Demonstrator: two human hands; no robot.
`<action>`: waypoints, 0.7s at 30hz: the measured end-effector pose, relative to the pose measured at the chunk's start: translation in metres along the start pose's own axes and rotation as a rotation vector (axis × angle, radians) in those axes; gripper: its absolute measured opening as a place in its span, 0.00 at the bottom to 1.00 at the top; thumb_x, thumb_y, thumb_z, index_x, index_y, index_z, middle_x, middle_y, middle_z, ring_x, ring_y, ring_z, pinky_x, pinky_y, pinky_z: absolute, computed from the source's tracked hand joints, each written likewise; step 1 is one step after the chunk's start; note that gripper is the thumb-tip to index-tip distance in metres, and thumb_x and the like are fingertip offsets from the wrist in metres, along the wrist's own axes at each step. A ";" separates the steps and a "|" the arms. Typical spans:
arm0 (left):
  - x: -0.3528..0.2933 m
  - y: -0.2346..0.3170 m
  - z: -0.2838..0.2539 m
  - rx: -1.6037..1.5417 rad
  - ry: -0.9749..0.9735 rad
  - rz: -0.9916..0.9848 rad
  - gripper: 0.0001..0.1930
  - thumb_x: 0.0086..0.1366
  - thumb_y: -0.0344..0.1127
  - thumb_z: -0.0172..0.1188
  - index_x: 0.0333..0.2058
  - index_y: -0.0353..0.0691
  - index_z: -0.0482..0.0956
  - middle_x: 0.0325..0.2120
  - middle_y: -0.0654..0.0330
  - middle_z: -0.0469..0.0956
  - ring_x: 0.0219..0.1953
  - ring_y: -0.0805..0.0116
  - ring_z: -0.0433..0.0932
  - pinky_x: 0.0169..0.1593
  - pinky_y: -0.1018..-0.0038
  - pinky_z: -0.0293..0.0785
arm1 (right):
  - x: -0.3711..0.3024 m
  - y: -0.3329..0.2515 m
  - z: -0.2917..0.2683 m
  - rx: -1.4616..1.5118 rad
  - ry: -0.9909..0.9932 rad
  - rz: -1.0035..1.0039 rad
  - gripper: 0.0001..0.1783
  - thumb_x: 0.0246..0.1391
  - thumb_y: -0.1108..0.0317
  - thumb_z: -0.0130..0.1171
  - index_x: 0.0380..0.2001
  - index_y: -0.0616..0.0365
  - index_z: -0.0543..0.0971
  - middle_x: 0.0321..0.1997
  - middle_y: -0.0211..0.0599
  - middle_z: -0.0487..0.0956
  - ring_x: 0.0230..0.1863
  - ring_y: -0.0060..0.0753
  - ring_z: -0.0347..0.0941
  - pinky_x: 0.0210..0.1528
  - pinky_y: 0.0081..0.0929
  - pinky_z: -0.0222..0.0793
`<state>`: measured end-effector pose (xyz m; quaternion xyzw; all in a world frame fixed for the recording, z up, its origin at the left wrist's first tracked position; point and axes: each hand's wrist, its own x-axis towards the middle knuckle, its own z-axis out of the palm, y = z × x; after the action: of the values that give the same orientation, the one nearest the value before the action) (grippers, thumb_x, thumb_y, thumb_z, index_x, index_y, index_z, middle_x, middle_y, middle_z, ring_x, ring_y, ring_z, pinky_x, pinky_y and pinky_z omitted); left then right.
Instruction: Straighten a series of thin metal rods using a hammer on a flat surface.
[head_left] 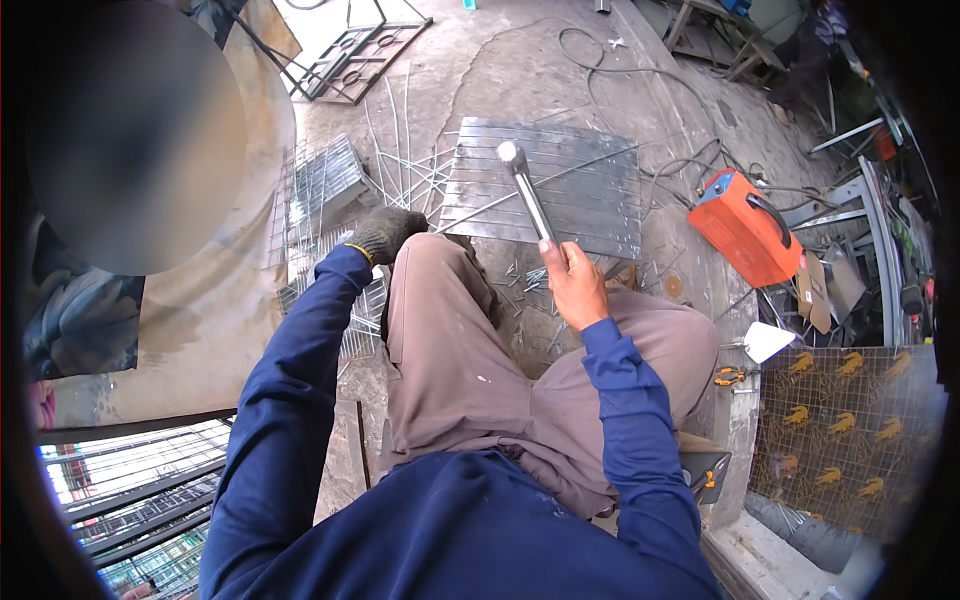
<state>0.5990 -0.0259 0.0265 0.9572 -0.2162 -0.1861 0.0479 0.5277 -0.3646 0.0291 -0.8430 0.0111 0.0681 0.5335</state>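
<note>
My bare right hand is closed around the handle of a hammer, whose shiny round head points away from me above a slatted metal plate. A dark knitted glove covers my left hand, which is curled beside my left knee; the knee hides part of its fingers. A thin metal rod crosses the plate diagonally, and its near end runs in toward that glove. Short cut metal pieces lie scattered on the floor below the plate.
Left of the plate are a metal box-like block, wire mesh and loose rods. An orange machine with cables stands at right. Yellow-handled pliers lie near my right knee. A welded frame rests at the far left.
</note>
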 end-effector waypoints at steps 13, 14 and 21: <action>-0.009 -0.009 0.000 -0.007 -0.028 0.063 0.14 0.57 0.41 0.63 0.42 0.44 0.79 0.38 0.49 0.81 0.46 0.46 0.78 0.48 0.59 0.74 | 0.004 0.000 -0.012 0.033 0.107 -0.037 0.28 0.66 0.44 0.49 0.27 0.62 0.72 0.18 0.44 0.72 0.22 0.49 0.71 0.30 0.42 0.65; -0.007 -0.008 0.000 -0.005 -0.044 0.060 0.14 0.57 0.41 0.62 0.42 0.44 0.79 0.38 0.49 0.81 0.46 0.46 0.78 0.49 0.59 0.74 | 0.008 0.011 -0.010 -0.057 0.090 -0.006 0.28 0.66 0.44 0.50 0.27 0.62 0.71 0.18 0.45 0.72 0.22 0.51 0.70 0.30 0.43 0.65; -0.020 -0.016 0.007 -0.063 -0.020 0.043 0.14 0.57 0.39 0.63 0.41 0.45 0.79 0.38 0.49 0.81 0.45 0.46 0.79 0.47 0.58 0.74 | 0.008 -0.007 -0.019 -0.035 0.171 -0.019 0.29 0.66 0.43 0.49 0.28 0.62 0.70 0.20 0.50 0.73 0.26 0.60 0.71 0.33 0.47 0.65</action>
<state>0.5861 -0.0032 0.0244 0.9486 -0.2311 -0.2011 0.0800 0.5380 -0.3785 0.0422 -0.8550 0.0476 -0.0088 0.5164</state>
